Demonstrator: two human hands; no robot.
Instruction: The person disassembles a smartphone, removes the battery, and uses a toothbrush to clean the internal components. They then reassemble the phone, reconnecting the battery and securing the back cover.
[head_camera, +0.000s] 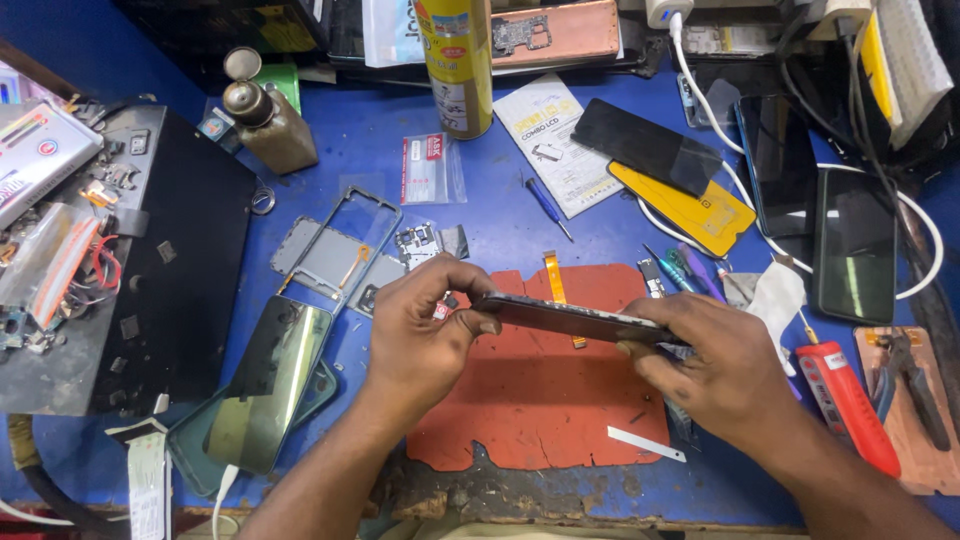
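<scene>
Phone (575, 320) pinched edge-on between left hand (425, 335) and right hand (715, 375) above red mat (520, 410) (table's front edge); orange flex ribbon (553, 277) might tear, I judge, if halves twist.

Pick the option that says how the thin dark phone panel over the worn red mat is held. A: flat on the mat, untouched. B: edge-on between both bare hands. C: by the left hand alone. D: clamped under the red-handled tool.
B: the thin dark phone panel is gripped at one end by the left hand and at the other by the right hand, raised over the worn red mat.
</scene>
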